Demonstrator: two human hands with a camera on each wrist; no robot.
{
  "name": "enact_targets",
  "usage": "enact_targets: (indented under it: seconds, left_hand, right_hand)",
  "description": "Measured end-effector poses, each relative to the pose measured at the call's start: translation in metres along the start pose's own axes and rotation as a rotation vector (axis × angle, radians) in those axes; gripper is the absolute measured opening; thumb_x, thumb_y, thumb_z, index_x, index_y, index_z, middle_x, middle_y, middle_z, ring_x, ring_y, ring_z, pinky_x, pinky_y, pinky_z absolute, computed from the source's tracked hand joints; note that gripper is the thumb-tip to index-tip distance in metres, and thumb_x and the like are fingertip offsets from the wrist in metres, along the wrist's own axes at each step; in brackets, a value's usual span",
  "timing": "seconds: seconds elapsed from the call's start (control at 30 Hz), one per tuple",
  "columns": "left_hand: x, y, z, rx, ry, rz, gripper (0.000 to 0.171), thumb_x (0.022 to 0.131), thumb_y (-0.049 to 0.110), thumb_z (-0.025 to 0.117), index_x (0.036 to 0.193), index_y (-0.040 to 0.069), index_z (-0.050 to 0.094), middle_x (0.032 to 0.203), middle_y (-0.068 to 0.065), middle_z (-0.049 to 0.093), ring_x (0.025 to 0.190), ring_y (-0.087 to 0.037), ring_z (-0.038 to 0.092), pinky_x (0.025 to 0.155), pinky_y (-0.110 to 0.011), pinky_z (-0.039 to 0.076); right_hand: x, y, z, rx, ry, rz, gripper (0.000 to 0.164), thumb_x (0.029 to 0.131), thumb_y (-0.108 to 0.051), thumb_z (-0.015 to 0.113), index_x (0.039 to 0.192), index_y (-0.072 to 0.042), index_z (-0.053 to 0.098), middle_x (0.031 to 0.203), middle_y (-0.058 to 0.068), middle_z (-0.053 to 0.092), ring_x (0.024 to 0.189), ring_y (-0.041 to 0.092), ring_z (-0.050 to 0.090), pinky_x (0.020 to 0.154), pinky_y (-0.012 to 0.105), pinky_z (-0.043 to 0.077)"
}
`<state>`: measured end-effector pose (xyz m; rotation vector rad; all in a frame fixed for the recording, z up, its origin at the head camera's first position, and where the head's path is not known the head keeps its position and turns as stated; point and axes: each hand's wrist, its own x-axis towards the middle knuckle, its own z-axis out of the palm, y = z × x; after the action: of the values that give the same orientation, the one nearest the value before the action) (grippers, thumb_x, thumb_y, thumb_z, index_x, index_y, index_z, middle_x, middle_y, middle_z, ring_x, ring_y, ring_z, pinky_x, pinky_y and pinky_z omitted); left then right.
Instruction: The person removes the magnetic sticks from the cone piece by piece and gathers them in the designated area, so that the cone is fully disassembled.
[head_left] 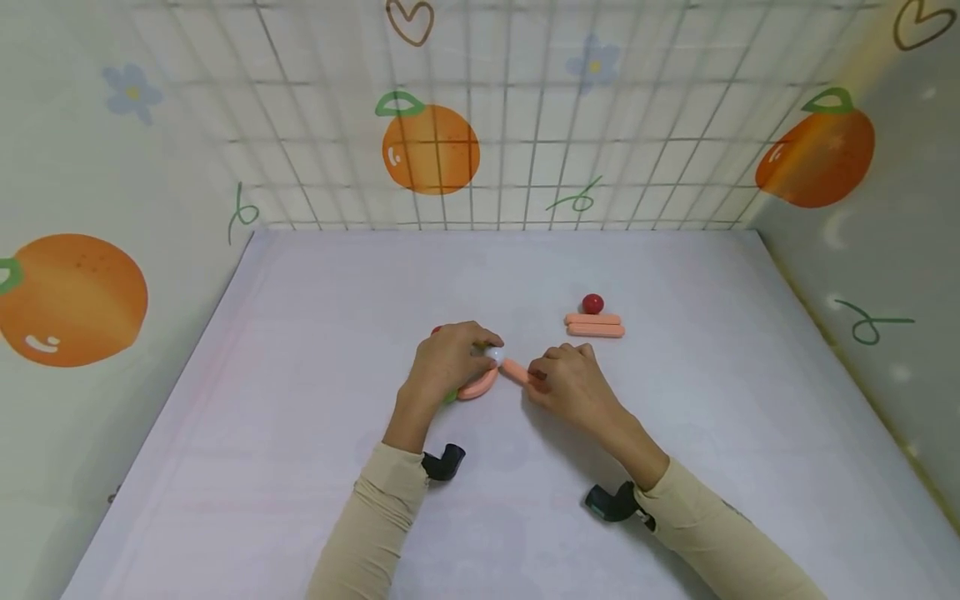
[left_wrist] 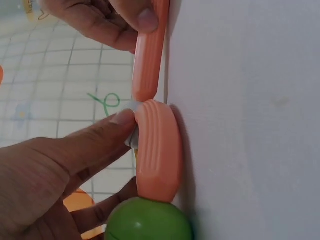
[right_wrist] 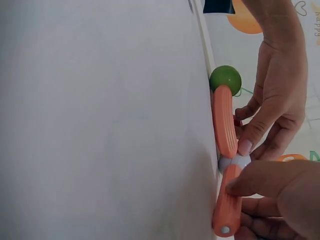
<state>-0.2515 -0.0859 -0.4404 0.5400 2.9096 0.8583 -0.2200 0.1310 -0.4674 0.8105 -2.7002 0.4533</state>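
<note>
My left hand (head_left: 450, 358) pinches a pale grey-white ball (head_left: 494, 356) between thumb and fingers. A curved salmon-pink rod (left_wrist: 159, 150) joins that ball to a green ball (left_wrist: 149, 220), which sits below the left palm. My right hand (head_left: 573, 383) holds a straight salmon-pink rod (right_wrist: 229, 197) by thumb and fingers; its far end meets the white ball. In the right wrist view a small metallic dot shows in the rod's free end. A bit of red ball (head_left: 436, 331) peeks out behind the left hand, mostly hidden.
Two straight salmon-pink rods (head_left: 595, 325) lie side by side toward the back right, with a red ball (head_left: 592, 303) just behind them. Black wrist cameras (head_left: 444, 463) sit at both cuffs. A wire grid (head_left: 525, 167) stands behind the white table (head_left: 300, 333).
</note>
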Motion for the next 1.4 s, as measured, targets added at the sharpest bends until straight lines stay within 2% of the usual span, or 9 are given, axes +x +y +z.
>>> enact_targets:
  seconds: [0.2, 0.43, 0.57, 0.63, 0.77, 1.0, 1.4]
  left_hand:
    - [0.001, 0.004, 0.0, 0.019, 0.01, -0.022, 0.028, 0.085, 0.024, 0.082, 0.112, 0.024, 0.078, 0.115, 0.007, 0.071, 0.101, -0.019, 0.066, 0.071, -0.04, 0.055]
    - [0.002, 0.001, 0.001, -0.03, 0.0, -0.028, 0.027, 0.086, 0.023, 0.082, 0.113, 0.022, 0.078, 0.113, 0.006, 0.07, 0.105, -0.02, 0.065, 0.075, -0.041, 0.054]
    - [0.001, -0.001, 0.002, -0.048, -0.004, -0.027, 0.027, 0.087, 0.023, 0.081, 0.113, 0.022, 0.078, 0.113, 0.006, 0.069, 0.106, -0.02, 0.065, 0.076, -0.041, 0.054]
    - [0.001, -0.001, 0.002, -0.05, -0.005, -0.023, 0.027, 0.087, 0.023, 0.08, 0.113, 0.022, 0.077, 0.114, 0.006, 0.069, 0.106, -0.02, 0.065, 0.076, -0.042, 0.054]
    - [0.001, -0.001, 0.002, -0.048, -0.009, -0.027, 0.026, 0.088, 0.023, 0.08, 0.114, 0.023, 0.077, 0.114, 0.007, 0.069, 0.107, -0.019, 0.064, 0.076, -0.041, 0.054]
    - [0.001, 0.0, 0.0, -0.055, -0.007, -0.031, 0.026, 0.087, 0.023, 0.08, 0.113, 0.023, 0.077, 0.116, 0.006, 0.069, 0.107, -0.019, 0.064, 0.075, -0.042, 0.054]
    - [0.001, 0.0, -0.001, -0.051, -0.018, -0.026, 0.026, 0.088, 0.023, 0.079, 0.114, 0.023, 0.077, 0.117, 0.007, 0.069, 0.109, -0.019, 0.063, 0.078, -0.042, 0.054]
  right_hand:
    - [-0.003, 0.003, -0.003, 0.027, -0.012, -0.06, 0.012, 0.074, -0.012, 0.082, 0.085, -0.013, 0.076, 0.08, -0.003, 0.066, 0.077, 0.019, 0.058, 0.073, 0.039, 0.035]
    - [-0.006, 0.013, -0.024, 0.046, 0.105, -0.134, 0.015, 0.071, -0.005, 0.082, 0.082, -0.013, 0.075, 0.08, -0.001, 0.065, 0.08, 0.02, 0.057, 0.085, 0.053, 0.036]
    - [-0.004, 0.024, -0.041, 0.032, 0.126, -0.12, 0.015, 0.073, -0.006, 0.082, 0.084, -0.013, 0.074, 0.088, 0.0, 0.067, 0.099, 0.025, 0.061, 0.085, 0.054, 0.035]
    - [-0.003, 0.03, -0.05, 0.024, 0.13, -0.105, 0.016, 0.074, -0.007, 0.082, 0.086, -0.012, 0.074, 0.092, 0.001, 0.068, 0.101, 0.027, 0.061, 0.085, 0.053, 0.035]
    - [-0.001, 0.044, -0.064, -0.011, 0.143, -0.107, 0.017, 0.073, -0.006, 0.082, 0.088, -0.01, 0.075, 0.091, 0.003, 0.067, 0.089, 0.028, 0.059, 0.084, 0.055, 0.037]
    - [0.004, 0.065, -0.076, -0.089, 0.078, -0.085, 0.016, 0.073, -0.006, 0.08, 0.087, -0.009, 0.074, 0.086, 0.004, 0.063, 0.083, 0.027, 0.056, 0.082, 0.058, 0.035]
    - [0.011, 0.083, -0.073, -0.106, -0.029, -0.06, 0.02, 0.074, -0.005, 0.082, 0.093, -0.007, 0.076, 0.088, 0.006, 0.064, 0.087, 0.028, 0.055, 0.087, 0.06, 0.033]
